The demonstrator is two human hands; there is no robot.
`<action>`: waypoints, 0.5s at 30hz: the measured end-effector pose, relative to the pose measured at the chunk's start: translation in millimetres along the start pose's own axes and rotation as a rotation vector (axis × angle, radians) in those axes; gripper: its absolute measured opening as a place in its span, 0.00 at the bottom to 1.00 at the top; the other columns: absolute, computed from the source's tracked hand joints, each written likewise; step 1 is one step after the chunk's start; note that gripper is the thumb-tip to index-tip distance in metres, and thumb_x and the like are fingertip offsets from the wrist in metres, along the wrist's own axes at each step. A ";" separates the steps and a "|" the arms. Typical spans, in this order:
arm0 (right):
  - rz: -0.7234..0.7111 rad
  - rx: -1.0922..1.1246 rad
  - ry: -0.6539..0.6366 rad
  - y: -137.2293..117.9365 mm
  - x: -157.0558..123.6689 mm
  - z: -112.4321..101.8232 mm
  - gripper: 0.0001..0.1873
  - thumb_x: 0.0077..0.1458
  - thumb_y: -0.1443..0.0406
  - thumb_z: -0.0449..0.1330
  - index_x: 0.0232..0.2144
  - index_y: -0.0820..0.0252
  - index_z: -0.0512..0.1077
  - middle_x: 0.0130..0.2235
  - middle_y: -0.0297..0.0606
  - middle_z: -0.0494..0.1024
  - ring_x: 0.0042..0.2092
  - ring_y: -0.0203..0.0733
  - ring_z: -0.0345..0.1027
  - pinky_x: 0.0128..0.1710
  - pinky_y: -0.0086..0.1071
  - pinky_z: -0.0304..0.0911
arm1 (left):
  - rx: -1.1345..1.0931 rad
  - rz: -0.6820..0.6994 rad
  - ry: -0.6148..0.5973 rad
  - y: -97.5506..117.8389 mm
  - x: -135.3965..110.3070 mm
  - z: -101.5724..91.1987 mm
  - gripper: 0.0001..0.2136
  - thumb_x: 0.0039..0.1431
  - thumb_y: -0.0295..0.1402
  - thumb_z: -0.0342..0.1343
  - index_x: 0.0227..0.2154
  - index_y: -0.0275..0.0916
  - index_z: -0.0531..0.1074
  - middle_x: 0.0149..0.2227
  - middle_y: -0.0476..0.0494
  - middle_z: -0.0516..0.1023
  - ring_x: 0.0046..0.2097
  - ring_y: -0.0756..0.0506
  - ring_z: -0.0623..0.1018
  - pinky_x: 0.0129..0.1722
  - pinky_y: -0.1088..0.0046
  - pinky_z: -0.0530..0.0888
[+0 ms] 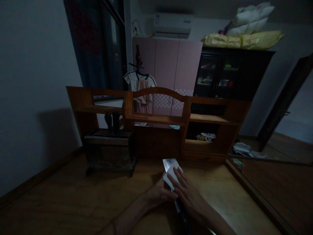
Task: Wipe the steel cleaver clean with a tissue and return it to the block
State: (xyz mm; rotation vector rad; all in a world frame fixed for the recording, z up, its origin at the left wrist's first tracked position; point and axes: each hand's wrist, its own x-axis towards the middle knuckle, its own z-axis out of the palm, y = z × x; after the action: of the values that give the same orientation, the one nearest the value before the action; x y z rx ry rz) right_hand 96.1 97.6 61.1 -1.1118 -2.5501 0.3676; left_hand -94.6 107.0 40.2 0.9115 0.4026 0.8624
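Observation:
Over the wooden surface, both my hands meet on a wide-bladed knife (168, 164). Its shiny blade end points away from me, and a dark handle (183, 220) runs back towards me beneath my right forearm. A white cloth or tissue (171, 176) is folded over the middle of the blade. My left hand (162, 192) is closed around the blade from the left, next to the cloth. My right hand (184, 191) presses the cloth onto the blade, its fingers laid across it. The fingertips under the blade are hidden.
A dark knife block (109, 150) with black handles (112, 120) stands on the left of the wooden surface (61, 202). Behind it runs a wooden shelf unit (156, 119). A raised edge (254, 192) borders the right side. The room is dim.

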 end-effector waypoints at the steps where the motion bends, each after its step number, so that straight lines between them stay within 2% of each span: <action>1: -0.015 -0.002 0.001 -0.3 3.5 -2.0 0.27 0.69 0.55 0.39 0.67 0.40 0.39 0.71 0.25 0.30 0.70 0.47 0.22 0.68 0.52 0.34 | 0.021 -0.004 -0.009 -1.2 0.7 -0.9 0.36 0.40 0.17 0.66 0.56 0.42 0.66 0.52 0.37 0.72 0.47 0.42 0.76 0.32 0.79 0.70; 8: -0.110 -0.032 0.013 -7.6 34.1 -14.8 0.27 0.69 0.58 0.37 0.68 0.45 0.38 0.71 0.28 0.37 0.71 0.44 0.26 0.69 0.49 0.32 | 0.037 0.047 0.061 -11.1 6.1 -6.2 0.42 0.35 0.15 0.61 0.58 0.47 0.62 0.54 0.40 0.70 0.51 0.38 0.73 0.36 0.73 0.72; 13: -0.159 -0.073 0.016 -14.6 54.0 -13.4 0.28 0.69 0.58 0.39 0.68 0.51 0.40 0.70 0.32 0.38 0.71 0.43 0.28 0.69 0.47 0.34 | 0.086 -0.013 0.133 -7.8 4.7 -1.2 0.36 0.33 0.15 0.58 0.52 0.38 0.67 0.42 0.41 0.76 0.42 0.41 0.76 0.32 0.74 0.71; 15: -0.169 -0.072 0.033 -16.1 58.3 -11.6 0.28 0.69 0.58 0.39 0.68 0.52 0.40 0.70 0.32 0.38 0.71 0.43 0.29 0.69 0.46 0.35 | 0.092 -0.024 0.151 -7.0 4.0 -0.4 0.34 0.33 0.16 0.58 0.51 0.37 0.68 0.41 0.41 0.77 0.41 0.42 0.76 0.31 0.75 0.70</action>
State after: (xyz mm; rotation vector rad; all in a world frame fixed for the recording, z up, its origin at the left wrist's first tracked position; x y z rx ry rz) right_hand 52.9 131.5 89.1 -0.9096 -2.6227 0.2144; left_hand -89.1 108.1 34.4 0.9275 0.5866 0.8989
